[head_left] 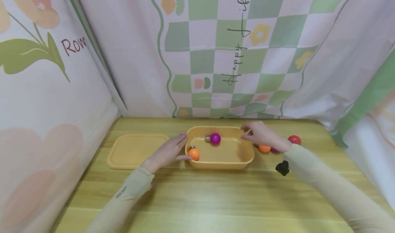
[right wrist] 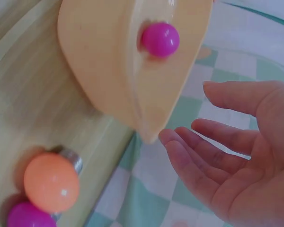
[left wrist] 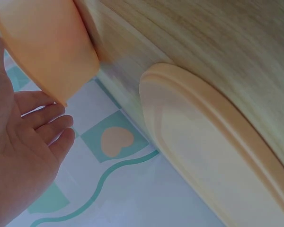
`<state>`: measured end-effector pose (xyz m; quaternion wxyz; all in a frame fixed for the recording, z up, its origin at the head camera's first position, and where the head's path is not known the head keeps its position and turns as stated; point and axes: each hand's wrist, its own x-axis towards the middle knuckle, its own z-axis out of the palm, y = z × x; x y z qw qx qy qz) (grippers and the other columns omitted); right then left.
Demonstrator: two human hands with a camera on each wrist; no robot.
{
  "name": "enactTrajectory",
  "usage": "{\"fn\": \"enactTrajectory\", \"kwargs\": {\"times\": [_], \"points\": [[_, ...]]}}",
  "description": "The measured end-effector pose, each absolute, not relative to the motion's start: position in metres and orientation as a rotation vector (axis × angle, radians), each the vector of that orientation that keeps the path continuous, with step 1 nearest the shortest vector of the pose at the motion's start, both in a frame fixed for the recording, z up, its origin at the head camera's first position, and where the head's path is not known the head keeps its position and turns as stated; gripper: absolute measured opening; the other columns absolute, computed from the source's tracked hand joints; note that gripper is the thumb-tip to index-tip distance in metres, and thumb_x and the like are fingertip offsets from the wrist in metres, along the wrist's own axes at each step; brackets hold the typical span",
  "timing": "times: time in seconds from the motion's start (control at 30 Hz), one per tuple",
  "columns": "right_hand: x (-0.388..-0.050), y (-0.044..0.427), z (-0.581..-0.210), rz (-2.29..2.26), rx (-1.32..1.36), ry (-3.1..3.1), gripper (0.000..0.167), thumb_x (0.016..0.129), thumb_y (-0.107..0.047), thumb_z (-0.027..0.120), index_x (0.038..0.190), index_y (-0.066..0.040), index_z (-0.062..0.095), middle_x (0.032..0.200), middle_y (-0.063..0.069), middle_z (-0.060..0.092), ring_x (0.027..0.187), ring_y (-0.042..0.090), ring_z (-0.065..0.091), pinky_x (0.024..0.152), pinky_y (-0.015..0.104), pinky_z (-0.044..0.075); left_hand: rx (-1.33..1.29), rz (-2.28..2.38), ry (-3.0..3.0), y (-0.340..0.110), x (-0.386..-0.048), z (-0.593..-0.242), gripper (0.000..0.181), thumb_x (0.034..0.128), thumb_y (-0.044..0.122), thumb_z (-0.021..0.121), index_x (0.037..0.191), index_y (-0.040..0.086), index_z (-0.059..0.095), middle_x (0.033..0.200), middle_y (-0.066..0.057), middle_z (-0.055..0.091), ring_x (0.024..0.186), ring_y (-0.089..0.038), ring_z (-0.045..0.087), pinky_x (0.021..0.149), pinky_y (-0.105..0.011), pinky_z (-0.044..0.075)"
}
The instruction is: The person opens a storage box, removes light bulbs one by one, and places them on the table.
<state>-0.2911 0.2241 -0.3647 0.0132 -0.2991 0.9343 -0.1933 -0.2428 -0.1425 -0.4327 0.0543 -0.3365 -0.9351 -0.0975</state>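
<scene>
A yellow plastic container (head_left: pixel 222 165) stands on the table with a purple bulb (head_left: pixel 215 139) and an orange bulb (head_left: pixel 193 154) inside, both with metal screw bases. My left hand (head_left: pixel 168 151) rests against its left end, fingers extended and thumb near the front corner. In the left wrist view, that hand's fingertips (left wrist: pixel 61 109) meet the container's rim. Over the container's right end hovers my right hand (head_left: pixel 262 134), its fingers loosely bent around nothing. From the right wrist, the same purple bulb (right wrist: pixel 162 39) shows beyond the fingers.
Left of the container lies a flat yellow lid (head_left: pixel 132 150). To its right sit an orange bulb (head_left: pixel 264 148), a purple bulb (head_left: pixel 274 150) and a red bulb (head_left: pixel 294 139), partly behind my right forearm. Patterned curtains (head_left: pixel 231 72) hang behind and beside the table.
</scene>
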Motion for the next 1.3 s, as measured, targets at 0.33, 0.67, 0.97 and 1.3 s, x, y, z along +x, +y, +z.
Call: {"fn": "enactTrajectory", "kwargs": {"times": [0.33,0.67,0.97,1.3], "points": [[-0.296,0.191,-0.377,-0.624,-0.978,2.846,0.030,0.088,-0.009,0.071,0.110,0.010,0.065,0.105,0.030,0.070,0.086,0.034,0.073,0.077,0.041,0.064,-1.037,-0.281,-2.844,-0.142,-0.244,-0.433,0.086,0.0935,0.054,0.058,0.149,-0.007,0.034,0.159,-0.024,0.031,0.146,-0.038,0.036,0.121,-0.051,0.035],[-0.306,0.168,-0.387,-0.615,-0.991,2.827,0.033,0.085,-0.007,0.073,0.110,0.012,0.063,0.103,0.029,0.070,0.084,0.035,0.073,0.078,0.040,0.064,-1.032,-0.307,-2.838,-0.142,-0.246,-0.435,0.087,0.0934,0.054,0.058,0.149,-0.007,0.034,0.159,-0.025,0.031,0.147,-0.039,0.035,0.121,-0.051,0.034],[-0.315,0.152,-0.395,-0.580,-1.035,2.821,0.029,0.080,-0.003,0.073,0.104,0.010,0.066,0.100,0.026,0.071,0.087,0.038,0.071,0.075,0.038,0.063,-1.030,-0.299,-2.823,-0.142,-0.246,-0.437,0.086,0.0928,0.054,0.059,0.148,-0.008,0.036,0.157,-0.026,0.034,0.146,-0.039,0.036,0.120,-0.052,0.035],[-0.319,0.144,-0.399,-0.476,-1.049,2.808,0.029,0.080,-0.004,0.076,0.107,0.003,0.071,0.100,0.017,0.074,0.094,0.035,0.069,0.084,0.043,0.060,-1.015,-0.280,-2.845,-0.143,-0.246,-0.437,0.084,0.0937,0.053,0.058,0.149,-0.006,0.035,0.158,-0.024,0.033,0.148,-0.037,0.034,0.121,-0.051,0.034]]}}
